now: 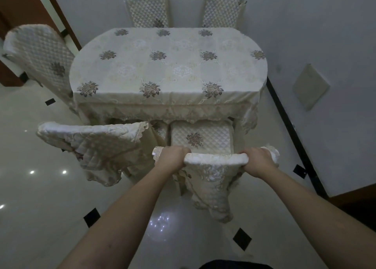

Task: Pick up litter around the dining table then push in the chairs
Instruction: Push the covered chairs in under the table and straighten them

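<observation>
A dining table [168, 67] under a cream floral cloth fills the middle of the head view. At its near right side stands a chair [215, 159] with a quilted cream cover, its seat [201, 138] partly under the cloth's edge. My left hand [173, 156] grips the left end of that chair's top rail. My right hand [258, 159] grips the rail's right end. A second covered chair [93, 138] stands to the left of it at the near side, angled. No litter shows on the floor.
Two covered chairs [148, 8] [222, 8] sit tucked at the far side, and another chair [40, 54] stands at the table's left end. A white wall with a black skirting strip [291, 130] runs close on the right. Glossy tiled floor [40, 197] spreads left and toward me.
</observation>
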Available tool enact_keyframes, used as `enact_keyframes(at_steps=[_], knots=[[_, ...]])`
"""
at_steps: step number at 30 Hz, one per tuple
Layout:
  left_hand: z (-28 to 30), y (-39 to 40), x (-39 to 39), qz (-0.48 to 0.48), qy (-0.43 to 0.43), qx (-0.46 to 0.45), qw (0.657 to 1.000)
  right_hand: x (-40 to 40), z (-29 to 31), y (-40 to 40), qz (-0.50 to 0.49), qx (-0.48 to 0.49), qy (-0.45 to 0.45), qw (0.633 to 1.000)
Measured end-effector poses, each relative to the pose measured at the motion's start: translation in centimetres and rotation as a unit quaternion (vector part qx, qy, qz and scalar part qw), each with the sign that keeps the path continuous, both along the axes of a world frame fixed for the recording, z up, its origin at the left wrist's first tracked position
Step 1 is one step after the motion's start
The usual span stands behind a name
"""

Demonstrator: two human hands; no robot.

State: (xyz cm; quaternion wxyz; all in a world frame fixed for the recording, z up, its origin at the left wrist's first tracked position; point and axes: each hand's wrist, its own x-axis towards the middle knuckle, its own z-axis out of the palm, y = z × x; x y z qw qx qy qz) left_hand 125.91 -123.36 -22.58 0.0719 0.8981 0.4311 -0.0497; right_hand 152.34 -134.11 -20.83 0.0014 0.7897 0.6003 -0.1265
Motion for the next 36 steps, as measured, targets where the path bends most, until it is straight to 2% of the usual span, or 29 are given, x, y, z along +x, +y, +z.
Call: enact_keyframes(at_steps=[5,12,17,23,29,36], knots=[[-0.3,4.0,0.7,0.017,-0.008,0.001,1.000,1.0,-0.3,4.1,0.034,-0.040,-0.020,0.998],[-1.1,8.1,3.7,0.053,0.001,-0.002,0.999,4.7,-1.0,9.6,0.065,-0.040,-0.020,0.997],[-0.6,10.8,6.1,0.061,0.045,-0.028,0.997,6.8,-0.6,12.6,0.077,-0.038,-0.031,0.996],[0.2,12.7,6.7,0.060,0.067,-0.060,0.994,7.1,-0.7,14.4,0.071,-0.049,-0.026,0.996],[0.2,13.1,7.0,0.064,0.039,-0.053,0.996,7.5,-0.4,15.1,0.072,-0.052,-0.023,0.996],[0.6,13.1,7.2,0.061,0.046,-0.032,0.997,7.7,-0.1,15.4,0.070,-0.063,-0.020,0.995]])
